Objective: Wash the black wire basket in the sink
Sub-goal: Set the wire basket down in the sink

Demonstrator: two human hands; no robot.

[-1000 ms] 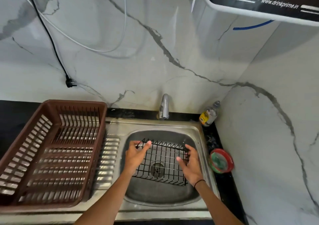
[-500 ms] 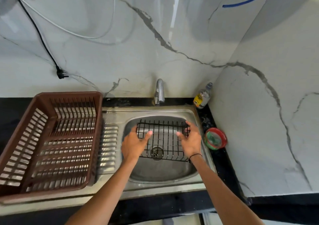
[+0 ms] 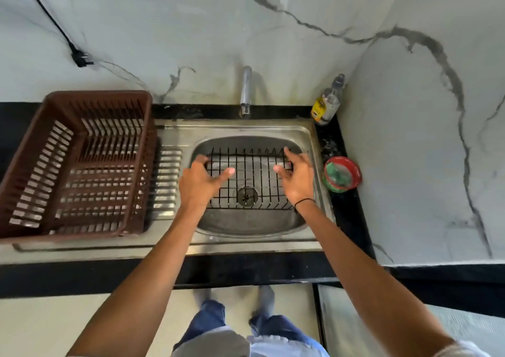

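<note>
1. A brown slotted plastic dish crate (image 3: pixel 76 162) sits on the steel draining board (image 3: pixel 166 181) at the left; it holds nothing I can see and plays no part in this step

2. The left hand (image 3: pixel 200 181) grips the left rim of the black wire basket (image 3: pixel 247 176), fingers curled over the top wire and the thumb stretched out across the grid

3. The basket itself lies inside the stainless sink bowl (image 3: pixel 246 225), its far side towards the tap (image 3: pixel 245 91), and the drain strainer (image 3: pixel 247 196) shows through its bars

4. The right hand (image 3: pixel 296 177) holds the right rim in mirror fashion, thumb inside the frame, though its fingers look looser and I cannot tell how firmly they clasp

5. No water seems to run from the tap, so I judge this to be the setting-in-place stage, before any washing proper

6. The next move likely calls for freeing one hand to open the tap, while the other steadies the basket beneath the spout

7. At the right, a dish-soap bottle (image 3: pixel 328 102) stands in the corner and a red round tub with a green scrubber (image 3: pixel 341 174) sits just beside the sink, both within reach for scrubbing
</note>
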